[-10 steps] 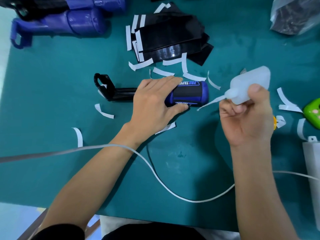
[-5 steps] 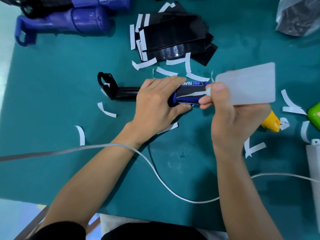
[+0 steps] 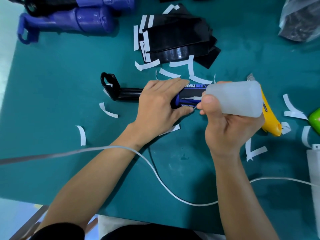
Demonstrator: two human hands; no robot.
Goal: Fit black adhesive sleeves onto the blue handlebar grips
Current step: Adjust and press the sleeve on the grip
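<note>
Blue handlebar grip (image 3: 183,102) lies on its side in the middle of the teal bench (image 3: 65,87), slid onto a black holder (image 3: 128,94), with a black sleeve (image 3: 194,91) wrapped round it. The left grip (image 3: 155,104) is closed over it, fingers across the top and thumb along the near side. The right grip (image 3: 225,130) is wrapped round a translucent squeeze bottle (image 3: 235,99) whose nozzle meets the sleeve's seam. It looks like light, slightly soft rubber, round enough to roll. The glossy sleeve is probably slippery where fluid lands, so it is best held at the holder end, clear of the seam. White lettering on the sleeve reads PRO TAPE, with any further letters hidden; the print on the near side is too covered to read
</note>
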